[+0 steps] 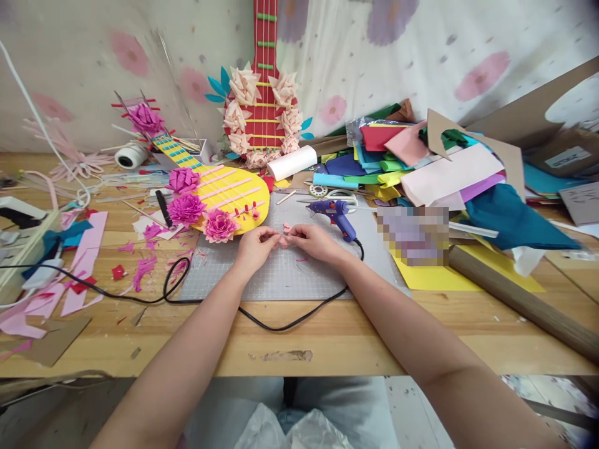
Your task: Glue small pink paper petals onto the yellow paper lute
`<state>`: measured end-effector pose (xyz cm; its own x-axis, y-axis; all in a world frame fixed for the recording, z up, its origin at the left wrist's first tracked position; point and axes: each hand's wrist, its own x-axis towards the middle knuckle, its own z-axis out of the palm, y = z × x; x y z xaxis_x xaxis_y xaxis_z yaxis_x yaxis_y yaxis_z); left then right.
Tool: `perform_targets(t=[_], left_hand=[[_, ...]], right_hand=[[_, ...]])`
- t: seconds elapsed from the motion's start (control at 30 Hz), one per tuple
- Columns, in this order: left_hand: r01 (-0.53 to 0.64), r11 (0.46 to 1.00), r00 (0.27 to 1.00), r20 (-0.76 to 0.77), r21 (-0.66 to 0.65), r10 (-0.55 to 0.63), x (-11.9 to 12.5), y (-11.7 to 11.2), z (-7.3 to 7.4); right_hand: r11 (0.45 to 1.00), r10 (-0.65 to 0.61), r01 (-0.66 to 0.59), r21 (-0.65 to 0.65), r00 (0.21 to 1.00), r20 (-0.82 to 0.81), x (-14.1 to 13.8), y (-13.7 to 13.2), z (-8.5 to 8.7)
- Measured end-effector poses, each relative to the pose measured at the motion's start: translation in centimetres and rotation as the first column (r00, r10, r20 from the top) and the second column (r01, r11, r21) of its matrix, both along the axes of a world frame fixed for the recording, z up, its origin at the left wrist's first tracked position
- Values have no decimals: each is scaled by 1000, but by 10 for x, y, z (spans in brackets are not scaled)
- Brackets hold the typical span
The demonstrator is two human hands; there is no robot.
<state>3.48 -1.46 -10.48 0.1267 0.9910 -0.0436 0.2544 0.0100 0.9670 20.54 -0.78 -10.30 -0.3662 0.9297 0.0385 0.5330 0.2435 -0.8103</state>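
Over the grey cutting mat (210,280), my left hand (256,248) and my right hand (314,242) meet with closed fingertips. Between them is a small pink paper piece (283,239), pinched from both sides; its exact shape is partly hidden by the fingers. Just behind my left hand lies a yellow paper guitar (234,196), trimmed with magenta paper flowers (221,224) and pink strips. A purple hot glue gun (333,215) rests on the mat beyond my right hand, its nozzle pointing left.
A red paper guitar (266,118) with cream flowers stands against the curtain. Colored paper (346,163) is piled at the back right, near a brown roll (515,296). A black cord (276,328) crosses the table's front. Pink scraps (87,262) and a power strip (23,268) lie left.
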Motion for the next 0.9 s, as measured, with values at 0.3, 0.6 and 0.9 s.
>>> perform_targets(t=[0.3, 0.6, 0.9], left_hand=[[0, 1000, 1000, 10, -18, 1, 0, 1, -2], [-32, 999, 999, 26, -25, 32, 1, -1, 3], [-52, 997, 996, 73, -61, 56, 2, -1, 4]], right_hand=[[1000, 0, 1, -27, 1000, 22, 0, -3, 4], [1000, 11, -11, -10, 1000, 20, 2, -2, 2], [998, -55, 57, -15, 992, 117, -1, -3, 6]])
